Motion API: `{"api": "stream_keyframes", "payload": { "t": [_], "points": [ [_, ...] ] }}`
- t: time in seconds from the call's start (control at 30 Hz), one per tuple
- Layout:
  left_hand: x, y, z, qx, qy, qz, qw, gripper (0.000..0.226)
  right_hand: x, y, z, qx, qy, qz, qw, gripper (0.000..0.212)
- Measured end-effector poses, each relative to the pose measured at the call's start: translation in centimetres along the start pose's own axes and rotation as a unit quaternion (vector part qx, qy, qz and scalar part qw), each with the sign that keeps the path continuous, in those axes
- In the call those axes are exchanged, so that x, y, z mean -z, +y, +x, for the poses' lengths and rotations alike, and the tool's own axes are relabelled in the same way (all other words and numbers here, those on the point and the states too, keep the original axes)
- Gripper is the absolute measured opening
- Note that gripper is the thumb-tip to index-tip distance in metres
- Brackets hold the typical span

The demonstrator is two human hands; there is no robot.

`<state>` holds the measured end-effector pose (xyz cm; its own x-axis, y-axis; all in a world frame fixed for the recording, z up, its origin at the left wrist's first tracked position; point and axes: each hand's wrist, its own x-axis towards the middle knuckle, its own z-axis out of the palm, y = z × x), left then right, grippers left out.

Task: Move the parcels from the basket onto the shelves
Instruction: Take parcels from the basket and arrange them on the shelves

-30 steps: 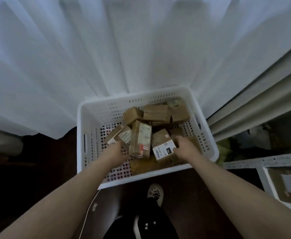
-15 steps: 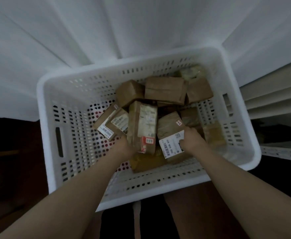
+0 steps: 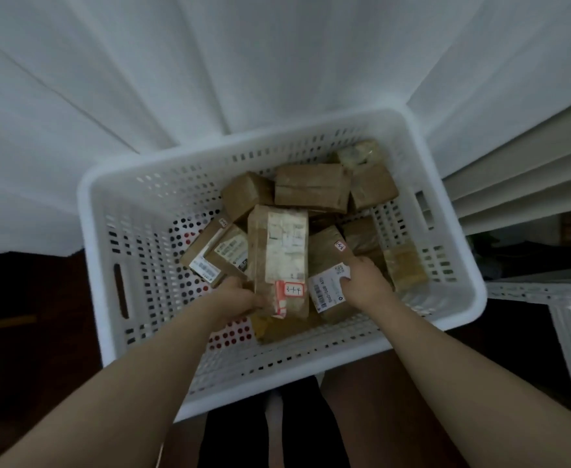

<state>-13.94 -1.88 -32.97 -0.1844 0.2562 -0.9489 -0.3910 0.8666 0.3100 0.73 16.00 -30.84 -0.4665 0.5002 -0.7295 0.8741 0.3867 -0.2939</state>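
Lifting Straight And Level

We leaned over the basket (image 3: pixel 108 231), parcels (image 3: pixel 311 192) heaped inside. The tall box (image 3: pixel 277 251) sat gripped low by our left hand (image 3: pixel 240 298), the smaller box (image 3: pixel 326 265) pinched by our right hand (image 3: pixel 365 285). We judged a slow, upright lift safest.

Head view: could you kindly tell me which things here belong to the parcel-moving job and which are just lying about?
Job: white perforated plastic basket; tall brown cardboard parcel, gripped by left hand; brown barcode-labelled parcel, held by right hand; other brown parcels; white metal shelf frame.
Lying about: white pleated curtain; dark floor.
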Motion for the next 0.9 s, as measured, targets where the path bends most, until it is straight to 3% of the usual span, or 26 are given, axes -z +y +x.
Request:
{"api": "stream_keyframes", "payload": {
  "t": [0.23, 0.37, 0.47, 0.6, 0.73, 0.9],
  "points": [
    [2.4, 3.6, -10.0, -0.068, -0.084, 0.006, 0.994, 0.029, 4.8, -5.2, -8.3, -0.008, 0.031, 0.329, 0.944, 0.051],
    [2.2, 5.0, -15.0, -0.111, -0.136, 0.0, 0.985, 0.058, 6.0, -5.4, -13.7, -0.01, 0.044, 0.462, 0.886, 0.052],
    [1.2, 5.7, -18.4, -0.128, -0.174, 0.047, 0.975, 0.063, 6.6, -4.5, -18.0, -0.013, 0.076, 0.549, 0.832, 0.055],
    [-2.0, 6.1, -22.0, -0.15, -0.208, 0.139, 0.957, 0.064, 6.9, -1.8, -23.8, 0.007, 0.096, 0.596, 0.798, 0.036],
    [-7.1, 6.9, -25.1, -0.206, -0.217, 0.215, 0.93, 0.053, 6.3, 2.3, -29.1, -0.013, 0.137, 0.632, 0.763, 0.037],
    [-16.4, 7.6, -30.0, -0.271, -0.246, 0.211, 0.906, 0.042, 4.6, 9.1, -35.6, -0.036, 0.178, 0.652, 0.737, 0.04]
  ]
}}
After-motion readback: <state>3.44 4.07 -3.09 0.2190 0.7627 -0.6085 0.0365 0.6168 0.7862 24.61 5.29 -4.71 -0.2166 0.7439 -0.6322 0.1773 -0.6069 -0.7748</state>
